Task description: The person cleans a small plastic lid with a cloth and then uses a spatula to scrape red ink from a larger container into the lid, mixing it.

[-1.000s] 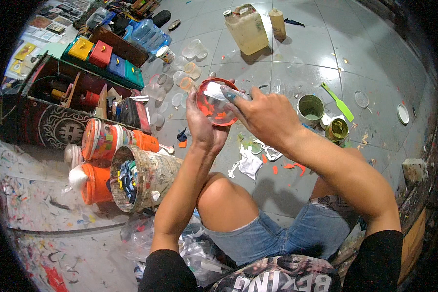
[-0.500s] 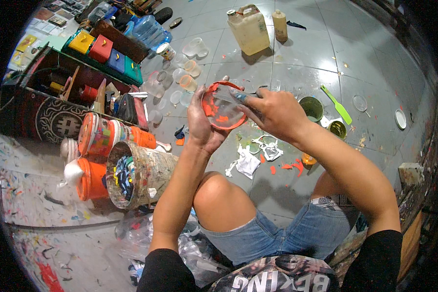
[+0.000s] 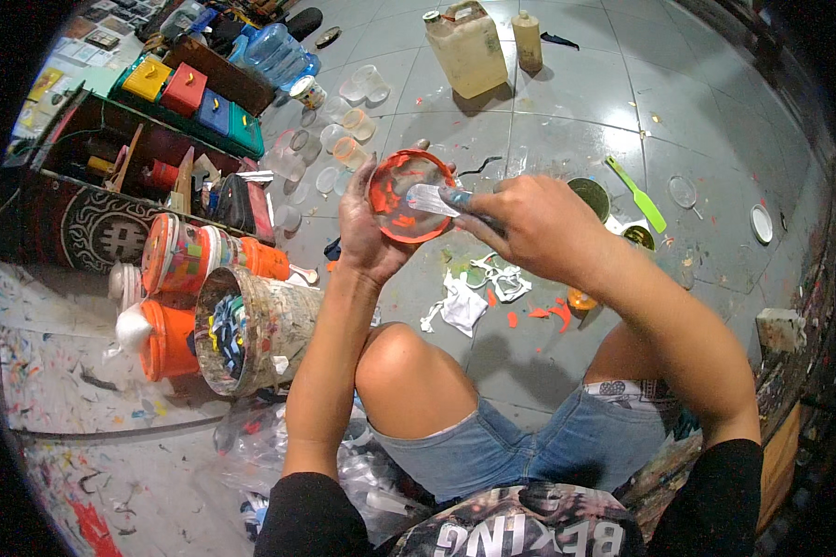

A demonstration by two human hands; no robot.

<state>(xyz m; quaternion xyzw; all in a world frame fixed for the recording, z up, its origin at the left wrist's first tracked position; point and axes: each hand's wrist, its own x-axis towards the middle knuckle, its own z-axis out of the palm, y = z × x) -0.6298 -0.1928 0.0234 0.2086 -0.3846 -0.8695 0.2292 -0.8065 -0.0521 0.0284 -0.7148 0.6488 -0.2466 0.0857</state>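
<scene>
My left hand (image 3: 367,243) is wrapped round a shallow round dish or lid (image 3: 405,173) with an orange-red rim, held tilted above my left knee. Patches of orange paint cling to its cloudy inside. Between the fingers and thumb of my right hand (image 3: 534,227) is a whitish flat plastic scraper (image 3: 427,199), its far end against the inside of the dish. Blue-grey paint stains my right fingertips. Below, a crumpled white cloth (image 3: 463,304) and several orange paint scraps (image 3: 561,316) lie on the grey floor.
Left stand a paint-crusted bucket (image 3: 283,325), orange tubs (image 3: 169,342) and a dark toolbox (image 3: 111,223). Several clear cups (image 3: 351,152) sit beyond my left hand. Farther off are a jerrycan (image 3: 469,56) and bottle (image 3: 528,46). A green spatula (image 3: 639,197) lies right.
Both hands and the dish have shifted slightly left in the view. The scraper has moved lower across the dish's inside and shows more plainly.
</scene>
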